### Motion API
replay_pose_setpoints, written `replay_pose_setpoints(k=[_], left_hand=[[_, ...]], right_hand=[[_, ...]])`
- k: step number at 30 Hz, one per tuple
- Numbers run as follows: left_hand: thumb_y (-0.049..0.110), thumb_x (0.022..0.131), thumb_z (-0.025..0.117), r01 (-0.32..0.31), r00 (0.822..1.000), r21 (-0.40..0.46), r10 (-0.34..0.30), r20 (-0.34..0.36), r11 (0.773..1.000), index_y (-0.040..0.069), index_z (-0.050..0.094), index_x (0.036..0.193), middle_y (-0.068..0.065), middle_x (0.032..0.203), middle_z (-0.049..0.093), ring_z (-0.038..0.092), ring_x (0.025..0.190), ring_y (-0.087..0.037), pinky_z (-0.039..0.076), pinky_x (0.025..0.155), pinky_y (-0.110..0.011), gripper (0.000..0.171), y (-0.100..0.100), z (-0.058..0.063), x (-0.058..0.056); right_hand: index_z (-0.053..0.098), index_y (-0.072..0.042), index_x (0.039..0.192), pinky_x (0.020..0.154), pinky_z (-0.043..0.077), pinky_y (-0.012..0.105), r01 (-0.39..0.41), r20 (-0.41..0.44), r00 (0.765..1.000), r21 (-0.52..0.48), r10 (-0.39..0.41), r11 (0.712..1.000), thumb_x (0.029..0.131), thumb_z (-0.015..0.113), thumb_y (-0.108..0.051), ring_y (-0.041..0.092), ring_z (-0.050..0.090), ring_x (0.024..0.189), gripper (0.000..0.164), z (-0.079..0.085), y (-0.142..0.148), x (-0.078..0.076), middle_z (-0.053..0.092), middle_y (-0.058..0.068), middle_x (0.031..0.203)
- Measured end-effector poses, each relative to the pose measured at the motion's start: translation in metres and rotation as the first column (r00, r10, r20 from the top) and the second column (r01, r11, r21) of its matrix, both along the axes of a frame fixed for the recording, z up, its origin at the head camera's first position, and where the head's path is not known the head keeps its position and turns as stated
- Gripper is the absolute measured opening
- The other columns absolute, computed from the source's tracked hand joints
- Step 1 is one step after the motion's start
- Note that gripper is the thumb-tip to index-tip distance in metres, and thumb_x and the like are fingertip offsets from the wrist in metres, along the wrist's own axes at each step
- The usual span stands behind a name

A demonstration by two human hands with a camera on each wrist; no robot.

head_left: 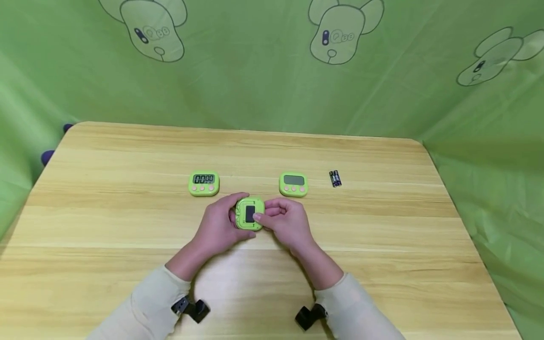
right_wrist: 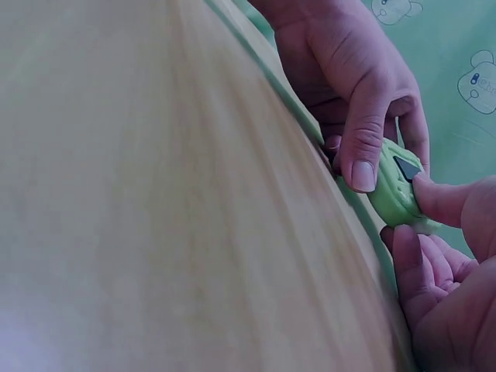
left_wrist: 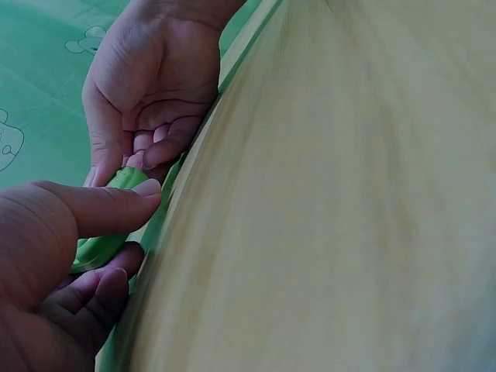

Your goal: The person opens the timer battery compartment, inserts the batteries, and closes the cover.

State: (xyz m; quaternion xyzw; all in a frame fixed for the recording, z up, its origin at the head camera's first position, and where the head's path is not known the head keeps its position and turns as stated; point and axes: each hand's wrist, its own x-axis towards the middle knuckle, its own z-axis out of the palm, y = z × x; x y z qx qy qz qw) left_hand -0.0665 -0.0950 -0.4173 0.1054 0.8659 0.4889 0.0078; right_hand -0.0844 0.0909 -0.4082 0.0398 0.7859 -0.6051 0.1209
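Between both hands is a light green digital timer (head_left: 249, 212), its back facing up, with a black rectangular panel (right_wrist: 405, 168) in the middle. My left hand (head_left: 217, 227) grips it by the left side, thumb and fingers at opposite edges. From the right, my right hand (head_left: 292, 225) pinches the timer, thumb pressing at the edge of the black panel and fingers below. In the left wrist view, the fingers cover much of the green casing (left_wrist: 101, 249). The timer's display side is hidden.
Beyond my left hand lies a green timer (head_left: 204, 183) showing 00:00. Another green timer (head_left: 293, 184) with a blank screen is at the right, and small dark batteries (head_left: 335, 178) lie farther right. Green curtains (head_left: 255, 85) surround the wooden table (head_left: 382, 212).
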Motion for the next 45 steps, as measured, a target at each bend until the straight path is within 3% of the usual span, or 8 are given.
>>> replay_pose_setpoints(k=[6, 15, 23, 33, 45], left_hand=[[0.006, 0.057, 0.098, -0.002, 1.0, 0.01, 0.002, -0.019, 1.0, 0.004, 0.061, 0.133, 0.0, 0.086, 0.057, 0.053, 0.069, -0.014, 0.049, 0.057, -0.03, 0.085, 0.0, -0.002, 0.002], [0.005, 0.054, 0.099, -0.023, 0.998, 0.069, 0.027, -0.056, 0.997, 0.003, 0.062, 0.131, -0.001, 0.087, 0.06, 0.055, 0.067, -0.014, 0.05, 0.055, -0.028, 0.085, -0.001, -0.005, 0.004], [0.002, 0.055, 0.098, -0.025, 0.999, 0.15, 0.031, -0.039, 0.988, 0.004, 0.061, 0.133, -0.001, 0.09, 0.063, 0.058, 0.065, -0.014, 0.053, 0.054, -0.027, 0.086, -0.002, -0.012, 0.003], [0.002, 0.056, 0.097, -0.021, 0.998, 0.167, 0.03, -0.05, 0.986, 0.003, 0.061, 0.133, -0.001, 0.087, 0.06, 0.057, 0.061, -0.013, 0.051, 0.051, -0.027, 0.085, -0.001, -0.013, 0.003], [0.001, 0.055, 0.098, -0.03, 0.998, 0.149, 0.038, -0.049, 0.988, 0.005, 0.061, 0.133, -0.001, 0.086, 0.06, 0.057, 0.062, -0.014, 0.052, 0.052, -0.027, 0.086, -0.002, -0.013, 0.001]], right_hand=[[0.072, 0.002, 0.094, 0.061, 0.056, 0.026, 0.012, 0.018, 1.0, -0.022, -0.012, 1.0, 0.076, 0.087, -0.003, 0.018, 0.066, 0.07, 0.024, -0.001, 0.0, 0.001, 0.07, 0.01, 0.078], [0.071, 0.005, 0.094, 0.06, 0.058, 0.03, 0.02, 0.007, 1.0, -0.073, -0.019, 0.997, 0.078, 0.082, 0.004, 0.018, 0.066, 0.065, 0.02, -0.002, -0.001, 0.001, 0.07, 0.012, 0.078], [0.072, 0.007, 0.097, 0.061, 0.06, 0.032, 0.033, 0.072, 0.997, -0.192, -0.02, 0.981, 0.08, 0.082, 0.003, 0.018, 0.068, 0.065, 0.02, -0.003, 0.006, -0.001, 0.071, 0.015, 0.08], [0.076, 0.0, 0.095, 0.054, 0.054, 0.025, 0.067, 0.065, 0.996, -0.14, -0.059, 0.988, 0.081, 0.082, -0.001, 0.019, 0.064, 0.063, 0.015, 0.002, 0.01, 0.002, 0.072, 0.013, 0.082], [0.073, 0.003, 0.1, 0.057, 0.057, 0.029, -0.014, 0.095, 0.995, -0.057, 0.019, 0.998, 0.083, 0.081, -0.004, 0.022, 0.067, 0.065, 0.02, 0.01, 0.039, 0.003, 0.072, 0.015, 0.085]])
